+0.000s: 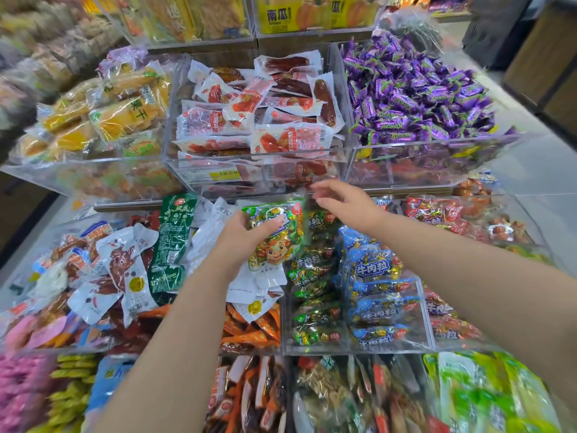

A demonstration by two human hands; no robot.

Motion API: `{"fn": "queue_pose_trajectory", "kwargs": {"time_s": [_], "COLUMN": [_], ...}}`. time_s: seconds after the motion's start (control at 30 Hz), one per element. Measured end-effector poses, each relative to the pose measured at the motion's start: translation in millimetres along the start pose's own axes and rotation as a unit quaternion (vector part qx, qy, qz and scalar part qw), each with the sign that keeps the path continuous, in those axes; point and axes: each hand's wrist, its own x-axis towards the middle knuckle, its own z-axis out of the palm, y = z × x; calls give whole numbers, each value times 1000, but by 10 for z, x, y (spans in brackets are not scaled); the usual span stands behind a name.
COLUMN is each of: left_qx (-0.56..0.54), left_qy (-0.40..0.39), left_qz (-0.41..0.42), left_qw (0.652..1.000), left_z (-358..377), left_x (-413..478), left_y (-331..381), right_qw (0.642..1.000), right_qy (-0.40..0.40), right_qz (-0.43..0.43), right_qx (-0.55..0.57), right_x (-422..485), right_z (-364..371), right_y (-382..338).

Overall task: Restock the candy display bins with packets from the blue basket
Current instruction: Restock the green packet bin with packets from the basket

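Note:
My left hand (242, 234) grips a green packet of gold-wrapped candies with a cartoon face (276, 235), held above the middle tier of the display. Just below and to the right of it is a clear bin (290, 326) with several green packets of the same kind (312, 307). My right hand (340, 198) hovers a little above and to the right of the held packet, fingers loosely spread and holding nothing. The blue basket is not in view.
Clear acrylic bins stand in tiers. Blue beef-cube packets (377, 295) fill the bin right of the green ones. Red sausage packs (259, 117) and purple candies (418, 95) fill the upper tier. White and green snack bags (137, 264) pile at left.

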Motion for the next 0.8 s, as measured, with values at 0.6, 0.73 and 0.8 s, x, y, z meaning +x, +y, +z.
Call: {"fn": "queue_pose_trajectory", "kwargs": {"time_s": [0.6,0.73,0.8], "left_qx": [-226,-60,52], "left_qy": [-59,-36,-23], "left_qz": [-58,-46,-17], "left_qw": [971,996,998], "left_z": [458,428,412], "left_x": [-60,-41,-25], "left_y": [-19,-80,-61], "right_qw": [986,986,988], "right_qy": [-51,-121,-130], "right_qz": [120,113,81], "right_qx": [101,21,-10], "right_x": [-163,-150,-120], "right_z": [-26,-42,-77], "right_y": [-37,-74,-105]}}
